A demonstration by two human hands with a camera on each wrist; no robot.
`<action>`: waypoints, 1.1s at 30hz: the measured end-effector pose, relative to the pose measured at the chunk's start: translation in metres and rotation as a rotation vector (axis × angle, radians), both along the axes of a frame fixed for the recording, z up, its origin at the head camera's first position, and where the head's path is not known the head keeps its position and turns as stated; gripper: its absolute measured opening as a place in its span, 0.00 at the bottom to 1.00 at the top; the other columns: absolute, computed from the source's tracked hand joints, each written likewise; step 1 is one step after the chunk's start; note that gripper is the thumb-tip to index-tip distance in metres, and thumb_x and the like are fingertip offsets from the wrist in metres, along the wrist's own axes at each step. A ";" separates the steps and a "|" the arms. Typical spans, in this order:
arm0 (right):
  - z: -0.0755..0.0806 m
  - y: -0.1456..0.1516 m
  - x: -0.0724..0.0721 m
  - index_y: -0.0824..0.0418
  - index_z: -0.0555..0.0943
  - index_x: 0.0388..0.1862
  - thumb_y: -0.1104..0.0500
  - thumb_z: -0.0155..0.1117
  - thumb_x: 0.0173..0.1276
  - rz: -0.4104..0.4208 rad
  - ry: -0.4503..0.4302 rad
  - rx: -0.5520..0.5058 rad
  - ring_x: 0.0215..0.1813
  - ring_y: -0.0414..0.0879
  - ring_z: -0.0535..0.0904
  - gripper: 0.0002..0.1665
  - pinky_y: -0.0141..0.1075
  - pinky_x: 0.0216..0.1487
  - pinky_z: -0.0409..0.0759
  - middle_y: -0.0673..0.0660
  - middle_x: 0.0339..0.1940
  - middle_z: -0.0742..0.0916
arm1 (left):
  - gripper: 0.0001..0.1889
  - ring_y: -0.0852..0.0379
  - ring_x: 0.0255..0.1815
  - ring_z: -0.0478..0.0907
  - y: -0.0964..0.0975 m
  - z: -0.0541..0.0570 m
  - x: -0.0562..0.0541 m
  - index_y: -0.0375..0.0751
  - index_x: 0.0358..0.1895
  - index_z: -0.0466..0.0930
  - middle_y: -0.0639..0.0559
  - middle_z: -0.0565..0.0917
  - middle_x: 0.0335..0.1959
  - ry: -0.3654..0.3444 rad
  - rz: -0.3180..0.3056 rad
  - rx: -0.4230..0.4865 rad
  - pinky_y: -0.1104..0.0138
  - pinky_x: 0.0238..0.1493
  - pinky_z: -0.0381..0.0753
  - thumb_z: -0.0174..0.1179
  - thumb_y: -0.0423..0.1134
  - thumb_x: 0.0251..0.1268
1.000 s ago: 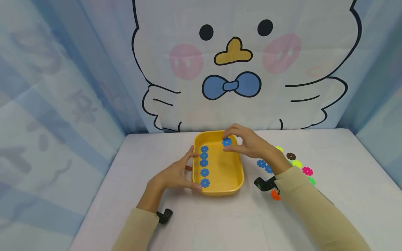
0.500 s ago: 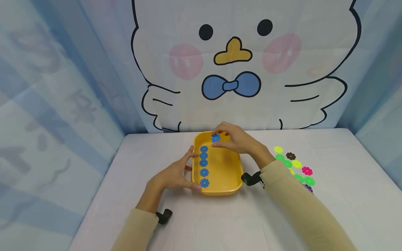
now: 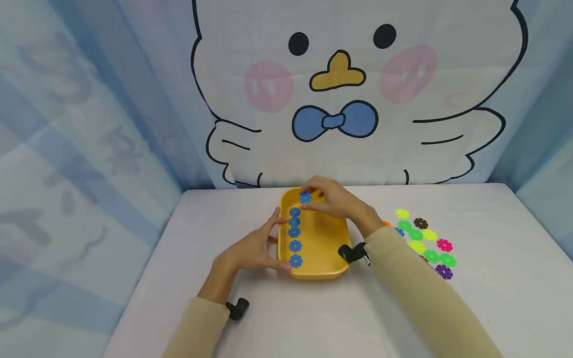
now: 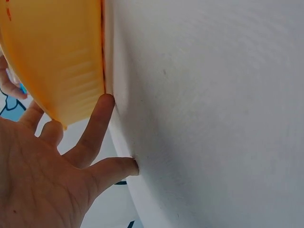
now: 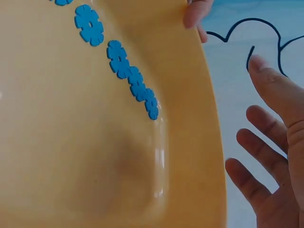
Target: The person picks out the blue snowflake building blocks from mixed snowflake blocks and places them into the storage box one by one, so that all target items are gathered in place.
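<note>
A yellow tray (image 3: 324, 248) holds several blue flower-shaped discs (image 3: 295, 246) in a column along its left side. Over the tray's far left part, my right hand (image 3: 335, 199) pinches one more blue flower-shaped disc (image 3: 305, 198) between thumb and index finger. That disc is hidden in the right wrist view, where the other fingers (image 5: 259, 147) spread beyond the rim. My left hand (image 3: 250, 248) grips the tray's left rim, with a fingertip over the edge and others outside. In the left wrist view its two lower fingers (image 4: 99, 118) reach down beside the tray wall (image 4: 61, 52).
Loose flower-shaped discs in green, yellow, pink, brown and purple (image 3: 444, 272) lie right of the tray; my right forearm partly covers the group. A white cloth covers the table (image 3: 286, 318). A printed curtain (image 3: 335, 149) hangs at the table's back edge.
My right hand has carried the pinched blue disc leftward across the tray's far end, close to the far end of the column. My left hand stays at the left rim.
</note>
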State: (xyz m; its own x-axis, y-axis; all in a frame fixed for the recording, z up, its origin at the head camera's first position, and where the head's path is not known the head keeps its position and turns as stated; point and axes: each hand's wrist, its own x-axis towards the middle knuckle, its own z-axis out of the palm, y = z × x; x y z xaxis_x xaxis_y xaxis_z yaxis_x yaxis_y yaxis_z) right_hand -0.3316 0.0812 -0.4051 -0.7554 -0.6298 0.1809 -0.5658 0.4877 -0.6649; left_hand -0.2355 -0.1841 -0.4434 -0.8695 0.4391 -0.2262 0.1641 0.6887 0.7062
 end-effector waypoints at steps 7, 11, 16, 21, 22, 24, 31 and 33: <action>-0.015 -0.006 -0.010 0.62 0.82 0.60 0.52 0.73 0.69 -0.012 -0.085 0.037 0.56 0.54 0.79 0.25 0.51 0.62 0.81 0.55 0.53 0.84 | 0.64 0.55 0.66 0.76 0.000 -0.005 0.000 0.65 0.82 0.49 0.71 0.38 0.85 -0.002 -0.014 0.002 0.54 0.62 0.81 0.81 0.66 0.40; -0.025 -0.009 -0.014 0.60 0.83 0.60 0.54 0.73 0.69 0.004 -0.104 0.068 0.55 0.53 0.81 0.23 0.47 0.61 0.82 0.54 0.52 0.86 | 0.64 0.56 0.66 0.76 -0.002 -0.005 0.001 0.64 0.81 0.51 0.73 0.35 0.84 0.008 -0.011 -0.003 0.55 0.61 0.81 0.80 0.69 0.38; -0.028 -0.011 -0.015 0.60 0.84 0.58 0.53 0.74 0.68 -0.011 -0.062 0.157 0.54 0.53 0.81 0.22 0.48 0.62 0.81 0.53 0.51 0.86 | 0.63 0.56 0.65 0.77 -0.001 -0.004 0.001 0.64 0.81 0.52 0.73 0.34 0.84 0.019 -0.026 0.011 0.57 0.61 0.81 0.80 0.68 0.39; -0.028 -0.012 -0.014 0.58 0.83 0.59 0.50 0.73 0.69 -0.051 -0.031 0.282 0.53 0.52 0.78 0.23 0.47 0.64 0.79 0.54 0.53 0.85 | 0.62 0.56 0.65 0.77 -0.001 -0.004 -0.001 0.63 0.81 0.52 0.73 0.34 0.84 0.019 -0.029 0.005 0.58 0.61 0.81 0.80 0.67 0.40; -0.029 -0.013 -0.014 0.57 0.83 0.59 0.50 0.73 0.69 -0.059 -0.025 0.301 0.52 0.52 0.78 0.23 0.46 0.63 0.78 0.54 0.53 0.85 | 0.62 0.56 0.65 0.77 -0.001 -0.004 -0.002 0.63 0.80 0.52 0.73 0.34 0.84 0.020 -0.030 0.008 0.58 0.62 0.81 0.80 0.66 0.41; -0.030 -0.014 -0.015 0.57 0.83 0.59 0.50 0.73 0.69 -0.072 -0.013 0.331 0.51 0.51 0.77 0.22 0.45 0.62 0.78 0.55 0.52 0.85 | 0.61 0.56 0.64 0.77 -0.001 -0.004 -0.002 0.62 0.81 0.52 0.73 0.34 0.84 0.018 -0.032 0.014 0.58 0.62 0.81 0.81 0.64 0.42; -0.033 -0.022 -0.018 0.56 0.85 0.54 0.51 0.74 0.68 -0.068 0.003 0.423 0.45 0.49 0.76 0.19 0.41 0.54 0.78 0.52 0.41 0.83 | 0.61 0.57 0.64 0.77 -0.002 -0.003 -0.001 0.63 0.80 0.53 0.75 0.34 0.83 0.013 -0.024 0.008 0.59 0.62 0.80 0.81 0.65 0.42; -0.034 -0.025 -0.019 0.56 0.85 0.51 0.51 0.74 0.68 -0.066 0.008 0.450 0.45 0.49 0.76 0.17 0.41 0.54 0.77 0.51 0.39 0.83 | 0.61 0.57 0.65 0.77 -0.003 -0.003 -0.001 0.64 0.80 0.53 0.75 0.34 0.83 0.012 -0.019 0.006 0.58 0.62 0.80 0.81 0.65 0.41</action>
